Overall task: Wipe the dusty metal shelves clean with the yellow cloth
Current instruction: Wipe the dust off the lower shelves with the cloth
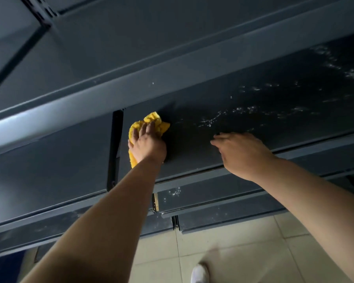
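A dark grey metal shelf (264, 103) runs across the middle of the head view, its surface streaked with pale dust toward the right. My left hand (147, 146) presses a crumpled yellow cloth (151, 122) flat on the shelf's left end, beside a black upright post (114, 148). The cloth sticks out above my fingers and below my wrist. My right hand (243, 154) rests at the shelf's front edge to the right, fingers spread, holding nothing.
A higher shelf (110, 94) overhangs the one under my hands. Lower shelves (202, 199) with dust specks step out below. Beige floor tiles (243, 252) and a white shoe (199, 273) show at the bottom.
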Demonstrator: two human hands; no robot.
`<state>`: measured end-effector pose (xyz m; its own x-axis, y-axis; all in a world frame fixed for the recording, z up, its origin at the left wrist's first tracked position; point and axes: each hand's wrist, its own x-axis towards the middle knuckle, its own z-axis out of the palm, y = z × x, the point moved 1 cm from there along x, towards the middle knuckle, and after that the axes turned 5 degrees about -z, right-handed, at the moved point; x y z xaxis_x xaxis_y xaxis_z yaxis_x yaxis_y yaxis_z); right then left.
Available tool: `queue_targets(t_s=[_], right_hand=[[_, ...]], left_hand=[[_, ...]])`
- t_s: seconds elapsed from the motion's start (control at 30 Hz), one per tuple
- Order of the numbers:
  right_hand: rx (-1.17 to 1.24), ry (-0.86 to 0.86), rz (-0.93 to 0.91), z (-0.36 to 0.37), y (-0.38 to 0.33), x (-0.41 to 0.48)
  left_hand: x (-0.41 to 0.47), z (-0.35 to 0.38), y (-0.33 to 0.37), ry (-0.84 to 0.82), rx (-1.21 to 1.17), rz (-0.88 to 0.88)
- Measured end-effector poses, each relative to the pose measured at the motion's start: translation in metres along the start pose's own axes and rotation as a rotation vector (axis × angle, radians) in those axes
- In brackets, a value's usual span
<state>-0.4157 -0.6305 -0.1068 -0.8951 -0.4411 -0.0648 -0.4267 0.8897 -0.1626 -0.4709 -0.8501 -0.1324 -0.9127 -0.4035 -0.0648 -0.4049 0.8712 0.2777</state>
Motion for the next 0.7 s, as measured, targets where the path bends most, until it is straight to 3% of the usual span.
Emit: queue_targets(t_s=[0.17, 0.33, 0.53, 0.63, 0.7], right_hand=[[0.015, 0.044, 0.017, -0.008, 0.017, -0.018], [0.005, 0.074, 0.148, -0.026, 0.050, -0.048], [-0.038, 0.020, 0.254, -0.032, 0.076, -0.075], [-0.044, 0.004, 0.255, -0.035, 0.077, -0.081], [-0.039, 0.004, 0.253, -0.039, 0.075, -0.083]], left_hand=[[-0.028, 0.012, 0.060, -0.059, -0.036, 0.102], [-0.060, 0.030, 0.116, -0.107, -0.053, 0.289], [-0.096, 0.040, 0.135, -0.158, -0.126, 0.430], [-0.110, 0.032, 0.131, -0.254, -0.374, 0.401], [-0.119, 0.014, 0.130, -0.418, -0.697, 0.243]])
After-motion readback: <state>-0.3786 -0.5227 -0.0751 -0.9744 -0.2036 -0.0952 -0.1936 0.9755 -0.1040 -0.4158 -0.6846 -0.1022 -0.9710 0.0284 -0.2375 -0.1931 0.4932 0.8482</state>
